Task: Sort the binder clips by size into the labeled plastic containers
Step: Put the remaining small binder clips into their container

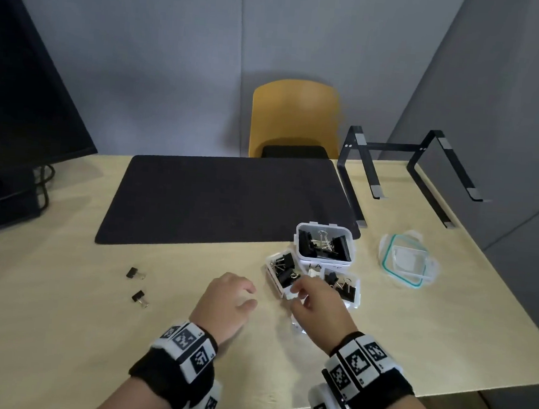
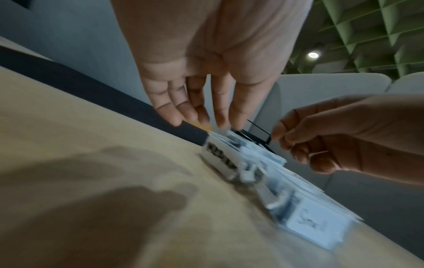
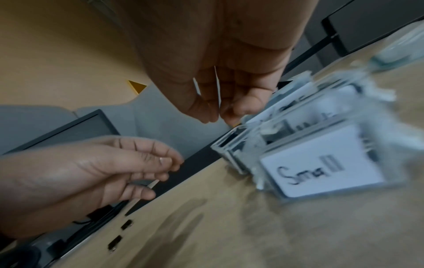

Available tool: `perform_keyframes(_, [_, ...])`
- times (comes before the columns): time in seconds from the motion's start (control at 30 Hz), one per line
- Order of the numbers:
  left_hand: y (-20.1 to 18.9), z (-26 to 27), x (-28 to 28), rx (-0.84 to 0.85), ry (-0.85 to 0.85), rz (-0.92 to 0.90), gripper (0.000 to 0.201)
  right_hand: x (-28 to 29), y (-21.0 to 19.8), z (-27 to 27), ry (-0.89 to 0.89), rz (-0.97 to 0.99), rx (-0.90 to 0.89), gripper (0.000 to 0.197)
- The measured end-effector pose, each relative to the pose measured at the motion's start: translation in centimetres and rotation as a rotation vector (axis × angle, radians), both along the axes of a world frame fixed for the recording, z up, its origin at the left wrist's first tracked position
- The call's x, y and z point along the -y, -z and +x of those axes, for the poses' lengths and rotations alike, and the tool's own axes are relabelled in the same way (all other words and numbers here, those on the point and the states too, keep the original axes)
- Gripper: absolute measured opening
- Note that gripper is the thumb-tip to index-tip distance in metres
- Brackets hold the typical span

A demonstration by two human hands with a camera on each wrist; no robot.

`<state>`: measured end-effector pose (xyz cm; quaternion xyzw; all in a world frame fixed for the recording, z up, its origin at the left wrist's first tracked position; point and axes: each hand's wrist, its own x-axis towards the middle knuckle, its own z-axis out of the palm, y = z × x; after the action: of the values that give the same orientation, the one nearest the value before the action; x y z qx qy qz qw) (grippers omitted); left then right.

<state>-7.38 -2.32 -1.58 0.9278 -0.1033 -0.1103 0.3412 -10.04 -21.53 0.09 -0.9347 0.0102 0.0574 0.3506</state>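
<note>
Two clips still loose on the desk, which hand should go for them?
Left. The two loose clips lie left of the left hand, which looks empty; the right hand is over the containers.

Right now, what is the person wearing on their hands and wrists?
Both hands are bare, no gloves or rings visible. The left wrist and right wrist each carry a black fabric band topped by a row of white tiles printed with black square fiducial markers. A white camera housing with similar markers hangs below each band.
</note>
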Motion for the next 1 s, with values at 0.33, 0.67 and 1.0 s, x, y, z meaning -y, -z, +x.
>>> perform_keyframes(0.33, [-0.2, 2.0, -11.2, -0.114, -0.203, 0.118, 0.015, -10.2, 0.2, 2.6, -0.242, -0.044, -0.047, 0.023])
perform_keyframes(0.67, [2.2, 5.2, -18.5, -0.104, -0.296, 0.208, 0.037, -19.0, 2.7, 4.6, -0.406, -0.086, -0.145, 0.036])
perform_keyframes(1.0, [3.4, 6.6, -20.0, -0.109, -0.223, 0.242, 0.038, -23.6, 5.0, 6.3, -0.53, -0.171, -0.047, 0.038])
